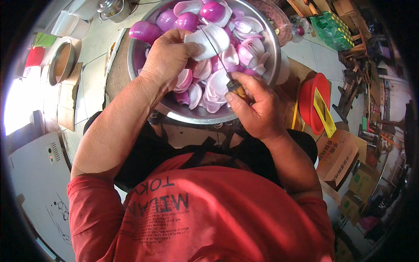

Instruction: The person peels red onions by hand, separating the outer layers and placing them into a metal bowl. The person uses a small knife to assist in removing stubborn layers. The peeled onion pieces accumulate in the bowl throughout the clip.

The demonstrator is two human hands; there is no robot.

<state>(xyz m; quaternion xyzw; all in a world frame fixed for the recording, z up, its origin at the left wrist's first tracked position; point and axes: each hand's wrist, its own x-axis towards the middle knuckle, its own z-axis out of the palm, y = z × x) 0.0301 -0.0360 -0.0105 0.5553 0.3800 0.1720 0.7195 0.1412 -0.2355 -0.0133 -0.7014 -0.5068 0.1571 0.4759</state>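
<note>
A pale, curved onion layer [209, 41] is pinched between the thumb and fingers of my left hand [173, 54], above a wide metal basin [203, 119]. My right hand [258, 104] grips the dark and yellow handle of a thin-bladed tool [237, 90]. Its narrow shaft runs up to the left, across the onion layer; whether it touches the layer is unclear. Several purple onion pieces [212, 11] lie at the basin's far side. Separated pale layers [217, 85] fill the part below my hands. A purple onion piece [144, 31] rests by the left rim.
Right of the basin are a red plastic basin [304, 104] with a yellow strip [324, 113] across it and a cardboard box [337, 157]. Green bottles [332, 31] stand at the upper right. A metal bowl [62, 62] and a lidded pot [113, 9] are on the left.
</note>
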